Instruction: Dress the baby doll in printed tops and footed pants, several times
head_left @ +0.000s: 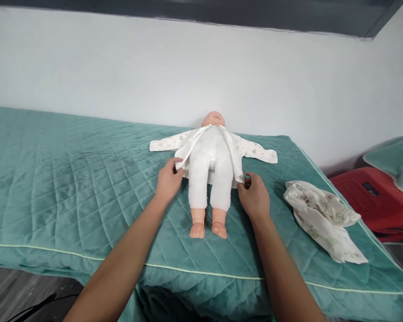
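A baby doll [211, 172] with a white cloth body lies on its back on a teal quilted bed cover [74, 179], head toward the wall. An open white printed shirt [235, 154] is spread under it, sleeves out to both sides. My left hand [169, 180] pinches the shirt's left front edge by the doll's hip. On the other side, my right hand [254, 195] is closed on the lower corner of the right front panel.
A crumpled white printed garment [324, 217] lies on the cover to the right. Beyond the bed's right edge stands a red plastic object [376, 197] with a teal cushion [394, 161] above it. A pale wall runs behind the bed. Dark floor shows below left.
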`<state>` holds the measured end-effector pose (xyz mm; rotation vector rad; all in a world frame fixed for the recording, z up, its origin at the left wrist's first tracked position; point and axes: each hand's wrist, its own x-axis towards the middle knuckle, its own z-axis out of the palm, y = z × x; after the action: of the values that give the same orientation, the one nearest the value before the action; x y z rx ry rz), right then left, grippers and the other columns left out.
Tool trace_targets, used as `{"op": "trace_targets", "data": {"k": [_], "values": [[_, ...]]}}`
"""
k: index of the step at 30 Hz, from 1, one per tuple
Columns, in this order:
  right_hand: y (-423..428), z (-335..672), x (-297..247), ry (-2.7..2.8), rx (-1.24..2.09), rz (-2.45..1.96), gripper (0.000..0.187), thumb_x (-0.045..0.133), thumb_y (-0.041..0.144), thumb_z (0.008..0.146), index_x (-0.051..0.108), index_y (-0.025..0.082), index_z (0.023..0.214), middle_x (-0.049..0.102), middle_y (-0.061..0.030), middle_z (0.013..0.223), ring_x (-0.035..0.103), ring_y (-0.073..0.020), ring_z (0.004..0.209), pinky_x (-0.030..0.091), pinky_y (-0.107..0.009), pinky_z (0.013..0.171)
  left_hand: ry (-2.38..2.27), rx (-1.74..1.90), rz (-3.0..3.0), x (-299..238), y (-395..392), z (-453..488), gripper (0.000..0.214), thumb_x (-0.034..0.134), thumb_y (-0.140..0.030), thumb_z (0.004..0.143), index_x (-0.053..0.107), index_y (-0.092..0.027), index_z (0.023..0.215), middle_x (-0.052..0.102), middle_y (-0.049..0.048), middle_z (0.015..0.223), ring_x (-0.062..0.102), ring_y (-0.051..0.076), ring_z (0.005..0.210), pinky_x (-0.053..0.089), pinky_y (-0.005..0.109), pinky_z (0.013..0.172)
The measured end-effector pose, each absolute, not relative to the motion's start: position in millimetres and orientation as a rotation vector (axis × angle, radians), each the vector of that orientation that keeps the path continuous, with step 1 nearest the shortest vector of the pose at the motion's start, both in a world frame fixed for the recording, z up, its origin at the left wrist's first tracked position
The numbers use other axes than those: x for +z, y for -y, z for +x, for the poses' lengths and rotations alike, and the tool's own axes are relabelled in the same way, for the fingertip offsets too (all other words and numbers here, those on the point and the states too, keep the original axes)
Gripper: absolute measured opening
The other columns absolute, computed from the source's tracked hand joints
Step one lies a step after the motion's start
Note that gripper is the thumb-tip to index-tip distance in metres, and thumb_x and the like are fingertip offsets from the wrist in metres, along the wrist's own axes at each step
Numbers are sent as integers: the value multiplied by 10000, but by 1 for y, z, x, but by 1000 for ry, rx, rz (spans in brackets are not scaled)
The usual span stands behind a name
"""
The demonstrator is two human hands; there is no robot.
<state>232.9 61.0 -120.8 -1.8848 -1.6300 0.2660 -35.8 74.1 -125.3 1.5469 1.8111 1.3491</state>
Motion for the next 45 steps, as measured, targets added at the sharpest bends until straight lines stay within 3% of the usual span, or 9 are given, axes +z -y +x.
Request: {"op": "trace_targets", "data": {"k": [4,7,12,16,24,30,35,40,45], "values": [[-67,234,-129,1682,135,-1576,624,576,239,820,503,153,1433,540,-195,1386,578,-315,1176,512,-493,975,-1835,1507,1672,-132,-85,-38,340,613,-189,799,653,-214,1136,565,105,1182,578,273,1156,488,417,1010],[-70,232,-129,1778,103,-1384,585,584,241,866,507,197,1444,551,-168,1404,523,-309,1273,474,-500,1052,-1789,1545,1763,-136,-93,-39,329,646,-223,820,637,-219,1149,519,124,1284,516,283,1287,403,443,1152],[-70,231,-124,1709,212,-1341,313,555,342,945,677,203,1197,726,-82,1084,643,-238,965,504,-400,910,-1752,1521,1754,-138,-98,-40,94,584,-285,888,618,-219,946,613,113,1170,568,280,1188,458,453,1061],[-69,236,-123,1286,435,-1426,287,614,460,890,679,182,855,638,12,706,570,-163,663,468,-304,683,-1736,1586,1646,-135,-96,-40,150,555,-346,916,584,-233,823,664,96,1073,606,263,1062,490,405,910],[-69,242,-119,988,695,-1315,258,667,439,782,572,207,721,512,60,644,531,-137,635,466,-266,641,-1687,1489,1615,-130,-93,-40,362,469,-465,953,540,-227,689,655,60,890,587,231,885,442,371,879],[-59,242,-116,1169,677,-1494,311,636,476,811,560,209,670,558,42,626,497,-143,631,401,-274,648,-1746,1453,1612,-128,-91,-40,402,459,-452,960,480,-234,622,574,37,730,561,223,781,452,358,800],[-43,243,-114,1217,630,-1591,298,605,460,837,693,182,778,679,-4,747,575,-178,725,424,-294,721,-1758,1488,1509,-134,-95,-40,176,560,-384,901,611,-217,877,671,51,915,618,224,886,481,365,860],[-21,250,-120,1326,615,-1465,248,597,412,866,697,188,831,743,-83,1063,658,-227,981,494,-343,881,-1701,1646,1386,-135,-94,-42,221,623,-314,854,571,-202,1037,659,61,1067,640,207,1033,491,367,936],[11,288,-113,1428,122,-1411,178,580,336,904,666,206,990,675,-142,1233,629,-269,1159,519,-443,959,-1684,1683,1466,-132,-86,-44,189,521,-325,927,565,-207,1068,662,31,1090,630,200,1140,470,367,892]]}}
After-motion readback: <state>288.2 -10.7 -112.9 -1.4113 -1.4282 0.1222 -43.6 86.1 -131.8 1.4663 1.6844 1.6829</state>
